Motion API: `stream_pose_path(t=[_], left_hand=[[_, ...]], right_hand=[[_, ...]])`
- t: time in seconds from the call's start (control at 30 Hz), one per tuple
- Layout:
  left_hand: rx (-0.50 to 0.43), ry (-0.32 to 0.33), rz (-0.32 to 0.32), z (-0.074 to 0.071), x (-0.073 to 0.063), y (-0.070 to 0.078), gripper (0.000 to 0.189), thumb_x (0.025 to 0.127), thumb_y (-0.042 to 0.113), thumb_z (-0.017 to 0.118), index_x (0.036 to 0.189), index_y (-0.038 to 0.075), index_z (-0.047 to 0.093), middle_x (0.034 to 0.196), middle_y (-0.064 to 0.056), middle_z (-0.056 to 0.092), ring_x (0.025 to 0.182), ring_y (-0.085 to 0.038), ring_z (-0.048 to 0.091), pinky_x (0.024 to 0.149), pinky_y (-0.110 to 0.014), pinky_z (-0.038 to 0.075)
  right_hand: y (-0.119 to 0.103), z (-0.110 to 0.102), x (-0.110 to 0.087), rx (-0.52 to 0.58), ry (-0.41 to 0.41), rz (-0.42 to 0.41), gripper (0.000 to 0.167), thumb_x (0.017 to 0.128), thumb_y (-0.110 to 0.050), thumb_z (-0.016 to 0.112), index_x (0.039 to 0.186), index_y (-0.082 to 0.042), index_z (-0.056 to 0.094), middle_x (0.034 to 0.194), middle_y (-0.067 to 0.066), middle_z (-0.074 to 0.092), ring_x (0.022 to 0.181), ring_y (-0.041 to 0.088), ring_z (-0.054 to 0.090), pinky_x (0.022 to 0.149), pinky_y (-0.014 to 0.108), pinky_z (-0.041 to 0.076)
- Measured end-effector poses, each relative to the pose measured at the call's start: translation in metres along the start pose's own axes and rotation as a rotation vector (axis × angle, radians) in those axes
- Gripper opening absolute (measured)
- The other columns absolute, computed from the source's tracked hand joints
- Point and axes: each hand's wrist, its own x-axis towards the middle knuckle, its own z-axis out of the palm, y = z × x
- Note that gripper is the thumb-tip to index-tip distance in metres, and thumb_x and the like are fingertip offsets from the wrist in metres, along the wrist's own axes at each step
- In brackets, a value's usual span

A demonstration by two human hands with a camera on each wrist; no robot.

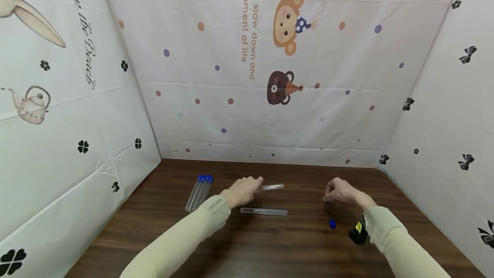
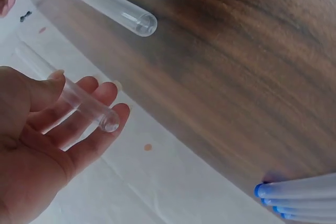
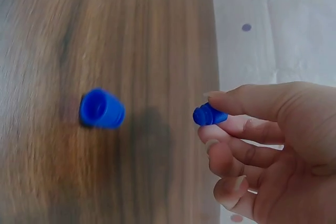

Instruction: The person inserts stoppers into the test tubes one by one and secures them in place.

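My left hand [image 1: 244, 190] holds a clear test tube [image 2: 86, 106] between thumb and fingers; its rounded end points back past the fingertips in the left wrist view. Another clear test tube [image 1: 264, 212] lies on the table just in front of that hand. At the right, my right hand [image 1: 339, 192] pinches a small blue cap [image 3: 208, 114] between thumb and index finger. A second blue cap [image 3: 102, 109] lies on its side on the wood, its hollow end showing in the right wrist view.
Several test tubes with blue caps [image 1: 198, 193] lie side by side at the left of the brown table [image 1: 247, 252]. A black and yellow tape measure [image 1: 358, 233] sits beside the right sleeve. Printed white sheets [image 1: 247, 119] stand along the back and both sides.
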Motion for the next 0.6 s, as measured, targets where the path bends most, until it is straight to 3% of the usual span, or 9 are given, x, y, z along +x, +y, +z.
stream_pose_path(t=[0.17,0.33,0.5,0.6], left_hand=[[0.015,0.043,0.035,-0.007,-0.001,-0.002,0.036,0.084,-0.005,0.064,0.113,0.014,0.054,0.091,0.000,0.069,0.076,-0.016,0.066,0.059,-0.026,0.051],[0.026,0.047,0.022,-0.012,-0.002,-0.003,0.053,0.085,-0.006,0.063,0.131,0.015,0.049,0.106,-0.004,0.069,0.083,-0.019,0.067,0.062,-0.028,0.053],[0.048,0.043,0.000,-0.014,-0.005,-0.005,0.065,0.085,-0.004,0.063,0.143,0.015,0.041,0.126,-0.009,0.065,0.104,-0.023,0.067,0.075,-0.033,0.056],[0.062,0.045,-0.012,-0.015,-0.007,-0.006,0.064,0.085,-0.003,0.065,0.142,0.017,0.043,0.125,-0.008,0.065,0.105,-0.023,0.066,0.075,-0.034,0.057]], right_hand=[[-0.012,0.000,0.005,0.054,0.006,-0.026,0.014,0.090,-0.008,0.062,0.093,0.006,0.061,0.077,0.011,0.064,0.053,0.013,0.054,0.052,0.032,0.049],[-0.028,-0.001,0.009,0.109,0.000,-0.068,0.019,0.097,-0.011,0.055,0.105,0.005,0.062,0.069,0.008,0.058,0.050,0.014,0.050,0.047,0.033,0.045],[-0.041,-0.001,0.012,0.254,0.005,-0.078,0.026,0.099,-0.019,0.055,0.106,0.006,0.059,0.075,0.008,0.057,0.053,0.014,0.046,0.045,0.029,0.038],[-0.046,0.002,0.014,0.350,0.033,-0.052,0.028,0.098,-0.020,0.056,0.108,0.006,0.057,0.081,0.008,0.058,0.058,0.015,0.048,0.049,0.029,0.041]])
